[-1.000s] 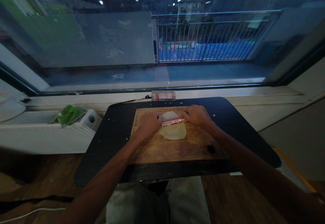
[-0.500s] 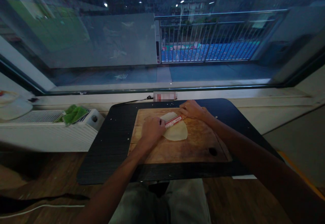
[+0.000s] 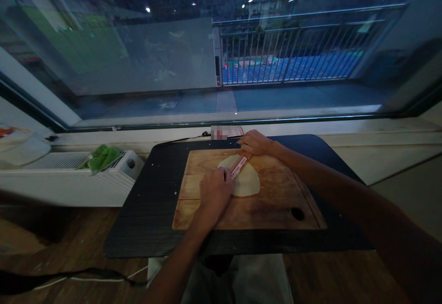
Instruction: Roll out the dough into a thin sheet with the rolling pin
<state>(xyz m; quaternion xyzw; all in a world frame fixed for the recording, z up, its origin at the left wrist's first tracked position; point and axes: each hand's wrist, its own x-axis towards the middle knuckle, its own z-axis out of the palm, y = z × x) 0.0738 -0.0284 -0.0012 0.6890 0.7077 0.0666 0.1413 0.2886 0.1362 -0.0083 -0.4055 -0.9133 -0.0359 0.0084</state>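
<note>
Wooden board (image 3: 262, 216) taken as reference. On it, left of centre and toward its far half, lies a thin, rounded sheet of dough (image 3: 247, 184). Rolling pin (image 3: 238, 167), red-and-white label facing up, rests across the dough, slanted from the board's near left toward its far edge.

My left hand (image 3: 217, 191), over the board's left half, has its fingers curled around the pin's near end; the fingertips are hidden, so their exact placement cannot be told. My right hand (image 3: 255, 143), at the board's far edge, has its fingers bent over the pin's far end, bunched rather than spread; the thumb's contact is not clear.

Dark hole in the board's near right corner. Black table (image 3: 141, 226) under the board, visible on all sides of it; light specks to the board's left. Beyond the board, a card (image 3: 235, 131), partly blurred. Well left of the board: white radiator (image 3: 110, 189), green cloth (image 3: 103, 157) on top.
</note>
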